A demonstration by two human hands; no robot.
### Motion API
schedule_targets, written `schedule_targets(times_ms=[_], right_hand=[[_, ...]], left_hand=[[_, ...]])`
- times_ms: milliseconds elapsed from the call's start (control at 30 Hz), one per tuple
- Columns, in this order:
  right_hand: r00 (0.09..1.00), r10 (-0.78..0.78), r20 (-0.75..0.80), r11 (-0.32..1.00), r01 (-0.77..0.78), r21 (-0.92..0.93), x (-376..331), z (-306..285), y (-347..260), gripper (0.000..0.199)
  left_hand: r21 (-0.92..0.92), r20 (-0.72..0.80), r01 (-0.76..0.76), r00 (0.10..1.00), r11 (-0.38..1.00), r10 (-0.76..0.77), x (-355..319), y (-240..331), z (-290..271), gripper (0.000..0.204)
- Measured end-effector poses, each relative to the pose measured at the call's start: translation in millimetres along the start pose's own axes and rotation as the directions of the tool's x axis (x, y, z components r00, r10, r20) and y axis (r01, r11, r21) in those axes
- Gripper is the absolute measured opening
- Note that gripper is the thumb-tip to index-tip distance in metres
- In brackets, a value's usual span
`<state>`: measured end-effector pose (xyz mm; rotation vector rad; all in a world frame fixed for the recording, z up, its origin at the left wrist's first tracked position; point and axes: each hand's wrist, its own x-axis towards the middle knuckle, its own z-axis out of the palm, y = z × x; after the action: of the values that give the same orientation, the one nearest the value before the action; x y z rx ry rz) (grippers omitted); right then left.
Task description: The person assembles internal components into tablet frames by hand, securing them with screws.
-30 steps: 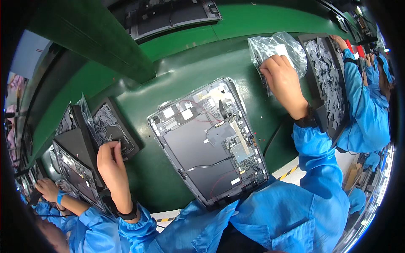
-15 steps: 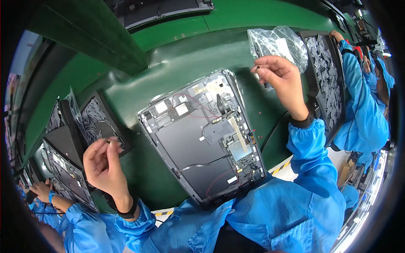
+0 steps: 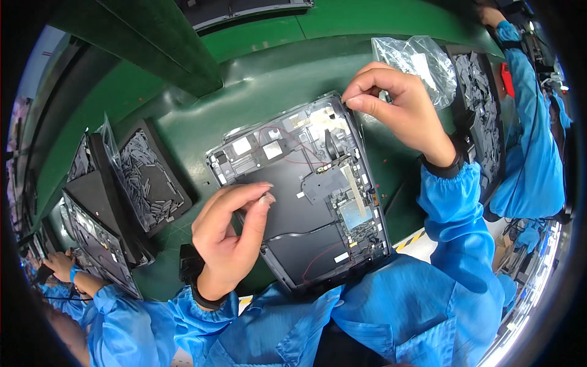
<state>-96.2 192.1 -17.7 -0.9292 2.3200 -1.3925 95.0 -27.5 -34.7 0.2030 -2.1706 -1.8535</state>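
Note:
An open laptop casing [image 3: 287, 202] lies tilted on the green bench, its board, thin red wires and dark inner panels showing. My left hand [image 3: 229, 235] hovers over the casing's left part, thumb and forefinger pinched; anything between them is too small to make out. At the casing's far right corner, my right hand [image 3: 397, 104] has its thumb and forefinger pinched together at the rim. Whatever those fingertips hold is hidden or too small to name.
A black tray of small grey strips [image 3: 153, 202] stands to the left, beside stacked casings [image 3: 98, 238]. Far right are a clear plastic bag [image 3: 437, 73] and another tray of grey pieces [image 3: 480, 110]. A green post [image 3: 153, 49] rises at the far left. Co-workers' arms flank both sides.
My left hand has moved right, from beside the left tray to over the casing. My right hand has shifted left from near the bag to the casing's far right corner.

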Motion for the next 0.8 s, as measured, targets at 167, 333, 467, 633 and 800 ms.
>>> schedule_targets(times_ms=[167, 333, 467, 633, 800], right_hand=[[0.994, 0.076, 0.081, 0.997, -0.078, 0.018, 6.7, 0.9, 1.8, 0.012], [0.987, 0.114, 0.111, 0.986, -0.126, 0.112, 3.1, 2.3, 3.2, 0.008], [0.996, 0.010, 0.093, 1.000, -0.010, -0.001, 5.4, 4.0, 1.3, 0.010], [0.967, -0.214, 0.136, 0.895, 0.250, -0.370, 7.7, 2.2, -9.4, 0.009], [0.963, -0.234, 0.134, 0.847, 0.270, -0.458, 15.0, 7.6, -17.5, 0.012]], left_hand=[[0.019, 0.024, -0.021, 0.999, 1.000, 0.020, 0.7, -2.5, 2.7, 0.019], [0.050, 0.033, -0.034, 0.999, 0.998, 0.033, 0.6, -3.6, 2.9, 0.020], [0.039, 0.022, -0.047, 0.999, 0.998, 0.046, 0.6, -5.2, 3.1, 0.020], [0.077, 0.060, -0.085, 0.995, 0.993, 0.081, -0.2, -5.6, 2.1, 0.019], [0.074, 0.017, -0.084, 0.996, 0.994, 0.083, 0.5, -6.7, 3.8, 0.020]])
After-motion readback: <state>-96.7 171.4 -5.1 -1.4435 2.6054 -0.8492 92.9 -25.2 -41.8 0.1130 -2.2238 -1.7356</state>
